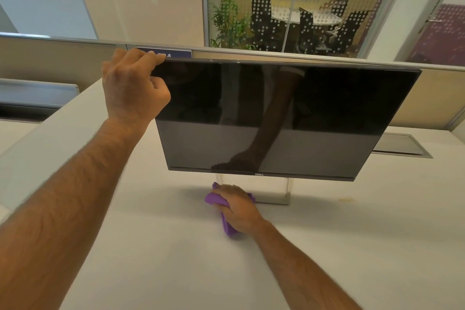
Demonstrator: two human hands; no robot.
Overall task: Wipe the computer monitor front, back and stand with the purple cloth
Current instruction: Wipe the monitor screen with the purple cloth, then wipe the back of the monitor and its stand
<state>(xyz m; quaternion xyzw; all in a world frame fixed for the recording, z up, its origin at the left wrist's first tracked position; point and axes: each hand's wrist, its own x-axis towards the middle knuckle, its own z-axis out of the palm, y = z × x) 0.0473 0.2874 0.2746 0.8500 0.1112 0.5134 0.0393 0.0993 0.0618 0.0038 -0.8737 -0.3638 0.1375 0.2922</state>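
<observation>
A black flat monitor (314,113) with a dark screen stands on the white desk (151,246), tilted so its top leans toward me. My left hand (133,85) grips its top left corner, fingers curled over the upper edge. Below the screen, the silver stand base (274,196) rests on the desk. My right hand (237,206) holds the bunched purple cloth (227,224) against the desk at the left front of the stand base. Most of the cloth is hidden under the hand.
A beige partition (55,58) runs behind the desk, with a blue label (176,54) on it. A metal cable flap (402,145) is set in the desk at the right. A small yellowish stain (346,200) marks the desk. Glass walls stand beyond.
</observation>
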